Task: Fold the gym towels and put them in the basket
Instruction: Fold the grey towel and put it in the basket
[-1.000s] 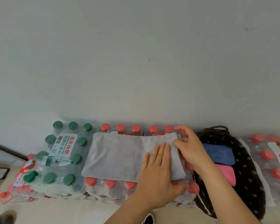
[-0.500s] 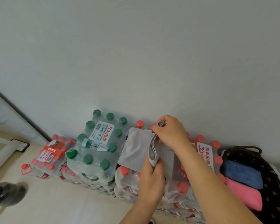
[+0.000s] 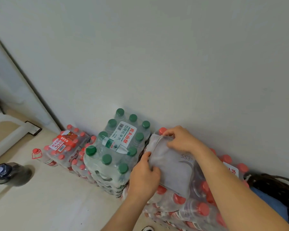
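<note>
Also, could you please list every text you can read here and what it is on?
"农夫山泉": label of the green-capped water pack.
"饮用纯净水": same label.
"30": red label of the left red-capped pack.
"...ESS": grey towel, rest hidden under the right hand.
Small print, barcodes: too small to read.

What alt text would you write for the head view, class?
The left hand and right hand grip a folded grey cloth towel lying on shrink-wrapped packs of red-capped plastic water bottles by a white wall.
</note>
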A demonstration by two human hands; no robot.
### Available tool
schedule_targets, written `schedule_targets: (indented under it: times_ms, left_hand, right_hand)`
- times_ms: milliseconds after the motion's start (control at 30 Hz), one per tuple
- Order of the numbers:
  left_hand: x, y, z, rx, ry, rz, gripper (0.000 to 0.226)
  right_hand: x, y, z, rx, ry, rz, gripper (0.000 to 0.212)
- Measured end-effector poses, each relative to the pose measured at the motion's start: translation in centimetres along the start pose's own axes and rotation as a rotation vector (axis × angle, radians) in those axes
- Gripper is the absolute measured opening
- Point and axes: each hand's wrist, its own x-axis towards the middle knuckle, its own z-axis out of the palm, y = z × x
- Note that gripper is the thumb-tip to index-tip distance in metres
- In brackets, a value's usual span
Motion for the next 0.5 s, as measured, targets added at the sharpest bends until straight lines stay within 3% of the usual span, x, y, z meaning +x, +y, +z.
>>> schedule_targets:
  times_ms: [133, 267, 400, 500]
  left_hand:
    - [0.8, 0.7, 0.1, 0.060, -0.009, -0.020, 0.040]
    - [1.6, 0.2, 0.2, 0.020, 0.029, -0.066, 0.015]
    - [2.0, -0.3, 0.2, 0.010, 0.037, -0.050, 0.010]
    - [2.4, -0.3, 0.0, -0.016, 0.036, -0.071, 0.009]
  right_hand:
    - [0.9, 1.0, -0.1, 0.105, 0.004, -0.075, 0.028]
    - [1.5, 1.2, -0.2, 0.236, -0.009, -0.170, 0.019]
    - [1.8, 1.2, 0.5, 0.113, -0.070, -0.197, 0.010]
    - [1.9, 1.0, 2.2, -0.019, 0.005, -0.219, 0.011]
